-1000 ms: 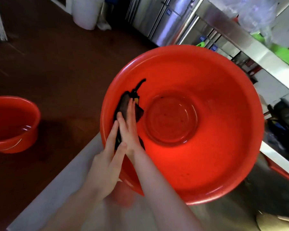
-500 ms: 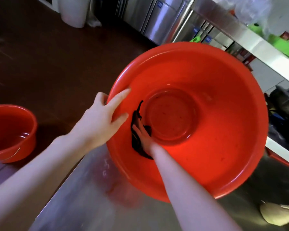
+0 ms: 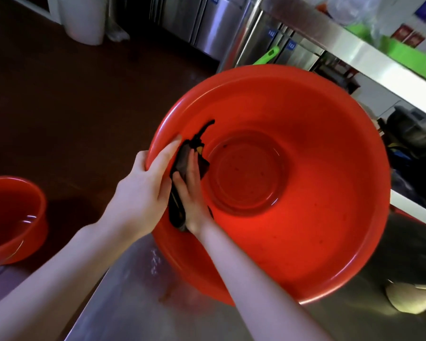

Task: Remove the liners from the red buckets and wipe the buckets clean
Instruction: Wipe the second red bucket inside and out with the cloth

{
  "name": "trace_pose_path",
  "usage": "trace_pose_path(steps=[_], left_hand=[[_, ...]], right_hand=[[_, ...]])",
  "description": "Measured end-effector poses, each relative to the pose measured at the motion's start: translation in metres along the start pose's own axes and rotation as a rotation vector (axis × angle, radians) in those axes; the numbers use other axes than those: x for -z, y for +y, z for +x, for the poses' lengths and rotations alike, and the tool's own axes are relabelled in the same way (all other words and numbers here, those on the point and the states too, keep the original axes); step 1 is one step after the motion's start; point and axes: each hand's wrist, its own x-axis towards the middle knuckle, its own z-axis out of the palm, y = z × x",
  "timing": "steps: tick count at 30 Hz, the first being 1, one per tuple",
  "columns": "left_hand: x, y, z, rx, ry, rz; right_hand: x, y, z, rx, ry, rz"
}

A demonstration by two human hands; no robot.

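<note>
Red bucket (image 3: 317, 193) rim gripped by left hand (image 3: 143, 190); right hand (image 3: 192, 193) flat, pressing dark cloth (image 3: 180, 161).

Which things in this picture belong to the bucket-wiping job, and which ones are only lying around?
In the job: large red plastic bucket, gripped at its rim by the left hand; dark cloth pressed by the right hand; smaller red bucket on the floor.
Lying about: white plastic bin; green plastic handle; beige object on the steel table.

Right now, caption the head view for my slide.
Left hand grips the rim of the red bucket while the right hand presses a dark cloth against its inner wall.
</note>
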Motion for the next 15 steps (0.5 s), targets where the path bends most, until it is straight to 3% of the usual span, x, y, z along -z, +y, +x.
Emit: trace_pose_path(steps=[2,5,9,11,15], left_hand=[[-0.001,-0.004,-0.01,0.017,-0.014,-0.017],[-0.005,-0.014,-0.022,0.032,-0.023,-0.039],[-0.002,-0.033,-0.027,0.1,0.004,-0.095],[-0.001,-0.035,-0.027,0.1,-0.004,-0.102],[-0.001,-0.035,-0.023,0.07,-0.018,-0.113]], right_hand=[[0.008,0.021,0.009,-0.121,0.013,0.003],[0.017,0.06,0.026,-0.332,-0.167,-0.288],[0.001,0.06,0.039,-0.515,-0.061,-0.262],[-0.013,0.046,0.044,-0.489,0.019,-0.188],[-0.036,0.014,0.045,-0.197,0.167,0.038]])
